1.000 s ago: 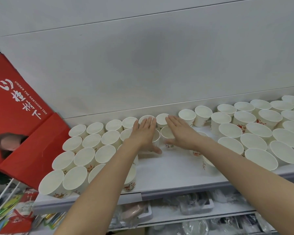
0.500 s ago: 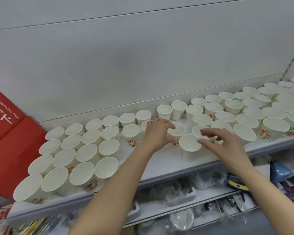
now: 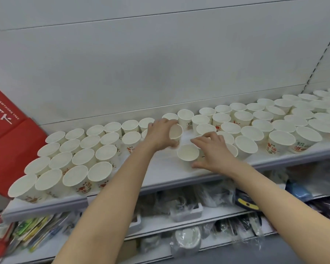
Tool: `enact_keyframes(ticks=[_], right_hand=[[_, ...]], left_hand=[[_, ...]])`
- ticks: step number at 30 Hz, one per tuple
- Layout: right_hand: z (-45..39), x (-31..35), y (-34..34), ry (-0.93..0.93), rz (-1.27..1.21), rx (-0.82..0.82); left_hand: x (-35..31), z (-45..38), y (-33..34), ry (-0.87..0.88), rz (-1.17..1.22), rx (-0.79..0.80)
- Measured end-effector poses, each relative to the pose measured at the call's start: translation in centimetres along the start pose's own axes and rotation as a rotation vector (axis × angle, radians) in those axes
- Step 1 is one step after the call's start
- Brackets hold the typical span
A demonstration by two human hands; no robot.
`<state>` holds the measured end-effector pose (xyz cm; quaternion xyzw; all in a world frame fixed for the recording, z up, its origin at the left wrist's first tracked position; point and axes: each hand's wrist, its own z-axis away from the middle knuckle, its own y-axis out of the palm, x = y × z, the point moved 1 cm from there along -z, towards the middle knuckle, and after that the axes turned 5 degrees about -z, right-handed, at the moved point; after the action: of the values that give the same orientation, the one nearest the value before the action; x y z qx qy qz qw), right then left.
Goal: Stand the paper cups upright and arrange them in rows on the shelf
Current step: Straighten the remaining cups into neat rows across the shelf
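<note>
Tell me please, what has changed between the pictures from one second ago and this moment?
The left hand, which lay flat on the cups, has closed round a tilted cup and now holds it tipped toward the right. The right hand drew back toward the shelf's front and now cups an upright cup. The camera also swung right. The rows of cups on the left and the red box stayed put.

Bright, even, diffuse overhead light, no hard shadows. Soft contact shadows under paper cups toward 3 o'clock. Mild wash-out on white shelf surface at centre. Slight motion blur overall; wide-angle bending at 3 and 9 o'clock edges. Lower shelves at 6 o'clock dimmer, smeared.
</note>
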<state>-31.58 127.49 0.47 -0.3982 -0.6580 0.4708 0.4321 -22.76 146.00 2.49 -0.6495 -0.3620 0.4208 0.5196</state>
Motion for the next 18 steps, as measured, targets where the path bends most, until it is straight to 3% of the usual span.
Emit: enact_keyframes(ticks=[3, 5, 12, 15, 18], right_hand=[[-0.5, -0.5, 0.2, -0.066, 0.066, 0.066], [-0.8, -0.5, 0.4, -0.102, 0.095, 0.1], [-1.7, 2.3, 1.7, -0.155, 0.093, 0.048], [-2.1, 5.0, 3.3, -0.108, -0.081, -0.032], [-2.8, 7.2, 4.7, 0.04, -0.437, -0.083]], left_hand=[[1.4, 3.0, -1.8, -0.105, 0.234, -0.154], [2.1, 5.6, -2.5, -0.154, 0.3, -0.158], [5.3, 11.5, -2.7, -0.276, 0.061, -0.056], [6.3, 11.6, -2.7, -0.293, -0.029, -0.041], [6.5, 11.0, -2.3, -0.276, -0.118, -0.004]])
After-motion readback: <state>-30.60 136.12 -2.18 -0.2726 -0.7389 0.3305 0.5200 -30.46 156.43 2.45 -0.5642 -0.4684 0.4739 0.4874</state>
